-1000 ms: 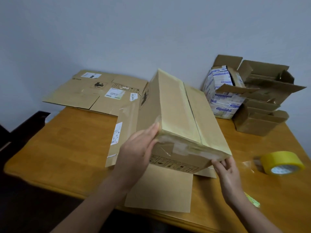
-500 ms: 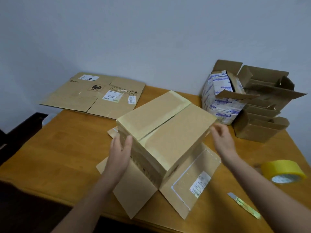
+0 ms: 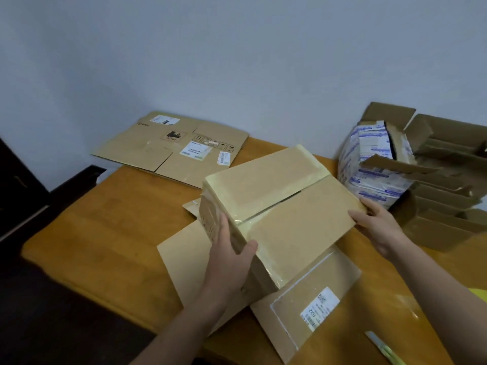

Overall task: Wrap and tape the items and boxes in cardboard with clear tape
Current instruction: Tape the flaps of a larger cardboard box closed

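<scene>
**Grip: two-handed, aligning for wrap**

Left grip (image 3: pixel 228 255) clamps the near-left corner of the tape-covered brown cardboard box (image 3: pixel 279 206), thumb on top. Right grip (image 3: pixel 378 225) pinches the far-right corner. Box sits skewed on the flat brown cardboard sheet (image 3: pixel 313 293) on the wooden surface (image 3: pixel 105 233). Opposite corners probably give leverage to square it for wrapping.

Left hand (image 3: pixel 228 262) on bare forearm from 6 o'clock, right hand (image 3: pixel 379 229) on bare forearm from 4 o'clock
</scene>
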